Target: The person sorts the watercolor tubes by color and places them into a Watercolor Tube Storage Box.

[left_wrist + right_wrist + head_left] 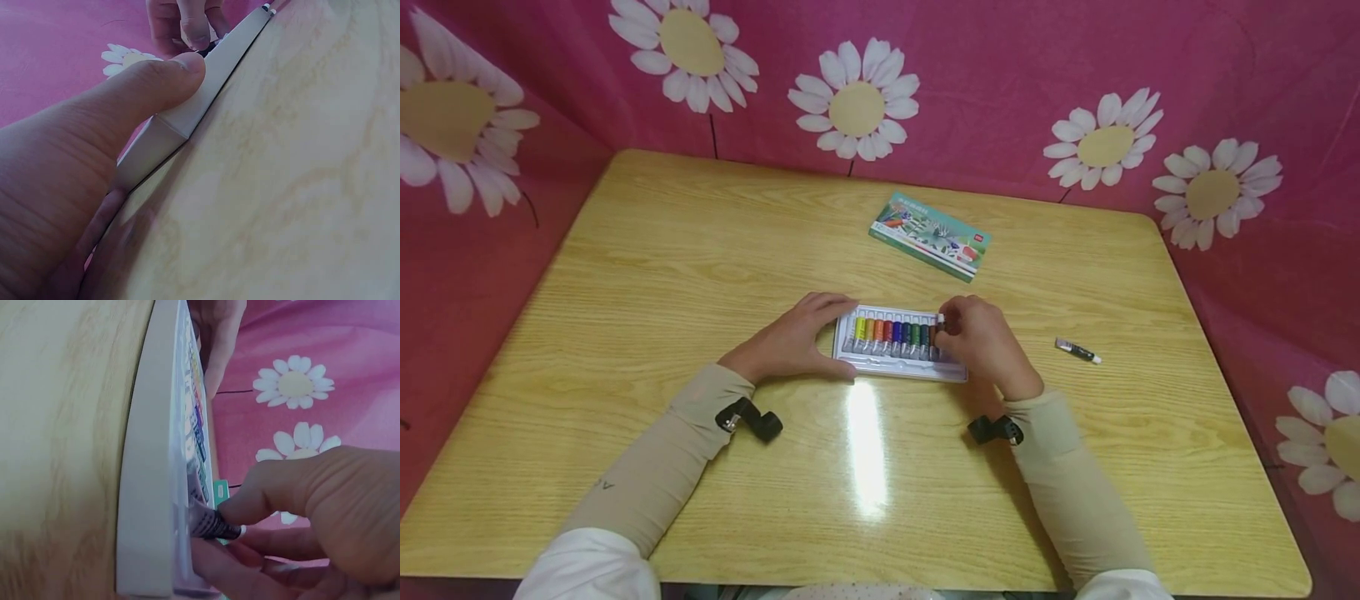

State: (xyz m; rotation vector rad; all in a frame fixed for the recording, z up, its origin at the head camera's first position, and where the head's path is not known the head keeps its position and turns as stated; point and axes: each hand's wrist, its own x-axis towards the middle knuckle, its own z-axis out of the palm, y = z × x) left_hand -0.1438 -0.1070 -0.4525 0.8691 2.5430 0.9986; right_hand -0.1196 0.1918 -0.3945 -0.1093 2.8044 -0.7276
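Observation:
A white tray holds a row of small paint tubes running from yellow through orange, red, blue and green to brown. My left hand grips the tray's left end, with the thumb on the near rim and fingers at the far corner. At the right end, my right hand pinches a black paint tube with a white cap; the tube sits tilted at the tray's edge. Another black-and-silver paint tube lies on the table to the right of that hand.
A green printed box lies at an angle behind the tray. The wooden table is bordered by pink cloth with white flowers at the back and sides.

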